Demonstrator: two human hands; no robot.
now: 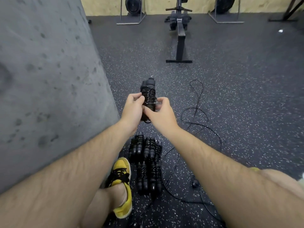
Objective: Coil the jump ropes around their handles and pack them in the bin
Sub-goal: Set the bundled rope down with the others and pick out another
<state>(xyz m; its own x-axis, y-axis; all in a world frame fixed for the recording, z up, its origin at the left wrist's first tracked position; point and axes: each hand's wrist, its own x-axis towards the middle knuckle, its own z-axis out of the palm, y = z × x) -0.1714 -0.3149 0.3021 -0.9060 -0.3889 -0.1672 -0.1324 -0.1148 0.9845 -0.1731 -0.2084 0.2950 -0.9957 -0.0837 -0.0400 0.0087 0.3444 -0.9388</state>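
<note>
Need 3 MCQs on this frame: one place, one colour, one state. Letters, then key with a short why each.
1. The finished bundles lie: A) in a bin B) on the floor beside the shoe C) on a shelf
2. The shoe is: A) red B) white C) yellow
3. The held bundle is: A) gripped by left hand and right hand B) in one hand only C) dropped on the floor
Key: 1 B, they lie by the foot; 2 C, yellow upper, black laces; 3 A, fingers of both hands curl on it.
</note>
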